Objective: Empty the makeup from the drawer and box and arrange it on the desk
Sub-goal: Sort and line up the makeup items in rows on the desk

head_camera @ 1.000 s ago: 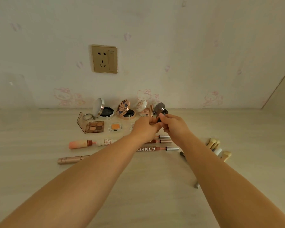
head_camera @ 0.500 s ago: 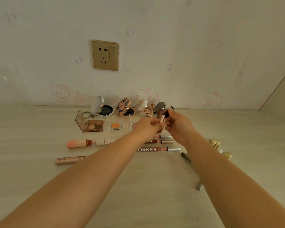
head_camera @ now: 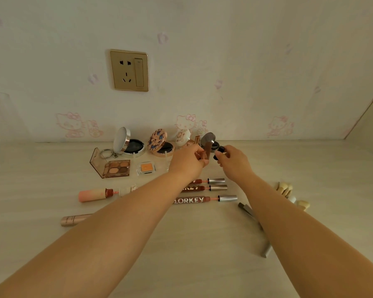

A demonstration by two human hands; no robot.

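Item: lipstick tube (head_camera: 207, 149), pinched in left hand (head_camera: 186, 162); dark cap (head_camera: 219, 152), pinched in right hand (head_camera: 235, 162). Hands apart. Step: uncapping for display. Next: lay both beside hands.

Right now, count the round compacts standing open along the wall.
4, in a row along the wall: silver-lidded compact leftmost, floral rose-gold compact next, small white floral compact, then dark compact behind the hands. Another may hide behind the left hand.
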